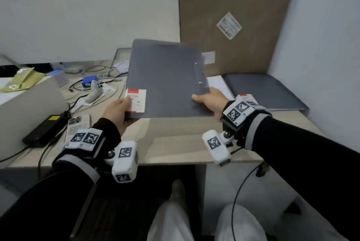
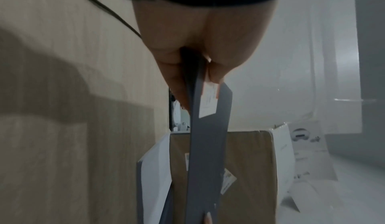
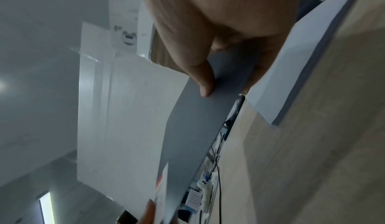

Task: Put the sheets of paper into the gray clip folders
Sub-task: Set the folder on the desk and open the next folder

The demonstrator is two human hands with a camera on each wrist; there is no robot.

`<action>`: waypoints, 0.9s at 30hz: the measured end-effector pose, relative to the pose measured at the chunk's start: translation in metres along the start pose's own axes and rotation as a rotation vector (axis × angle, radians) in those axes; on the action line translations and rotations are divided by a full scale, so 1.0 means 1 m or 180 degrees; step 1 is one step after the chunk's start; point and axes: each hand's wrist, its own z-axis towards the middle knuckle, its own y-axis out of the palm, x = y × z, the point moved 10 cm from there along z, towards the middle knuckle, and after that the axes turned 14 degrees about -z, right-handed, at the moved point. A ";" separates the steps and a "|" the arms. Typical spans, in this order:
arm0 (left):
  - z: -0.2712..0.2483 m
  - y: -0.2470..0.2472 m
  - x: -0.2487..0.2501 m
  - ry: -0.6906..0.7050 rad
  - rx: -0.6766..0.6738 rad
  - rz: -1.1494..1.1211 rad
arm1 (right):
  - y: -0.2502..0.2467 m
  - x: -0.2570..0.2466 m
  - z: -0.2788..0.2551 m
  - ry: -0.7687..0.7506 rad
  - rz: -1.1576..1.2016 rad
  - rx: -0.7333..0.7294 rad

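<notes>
I hold a closed gray clip folder [image 1: 165,79] tilted above the desk with both hands. My left hand [image 1: 118,111] pinches its near left corner, thumb on the white and red label [image 1: 136,100]. My right hand [image 1: 209,101] grips the near right corner, thumb on top. The left wrist view shows the gray clip folder [image 2: 205,153] edge-on between thumb and fingers of my left hand [image 2: 193,72]. In the right wrist view my right hand [image 3: 218,57] presses its thumb on the gray clip folder [image 3: 191,128]. A second gray folder [image 1: 261,90] lies at the right with white sheets of paper [image 1: 220,86] beside it.
A large cardboard panel [image 1: 233,16] leans against the wall behind the folders. On the left of the desk [image 1: 175,143] are a white box [image 1: 25,112], a black power adapter [image 1: 44,130], a phone [image 1: 77,125], cables and a white controller [image 1: 93,92].
</notes>
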 end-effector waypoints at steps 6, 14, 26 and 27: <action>-0.050 0.045 -0.045 -0.0606 -0.0321 0.0462 | -0.084 0.027 -0.056 -0.0111 0.0188 0.0333; -0.118 0.136 -0.106 -0.0697 -0.0869 0.0884 | -0.178 0.115 -0.145 0.0076 0.0823 0.0325; -0.202 0.213 -0.191 -0.0797 -0.2232 0.3279 | -0.248 0.197 -0.212 0.0971 -0.1179 0.0544; -0.203 0.213 -0.187 -0.0892 -0.2103 0.3172 | -0.248 0.189 -0.214 0.0912 -0.1472 0.0429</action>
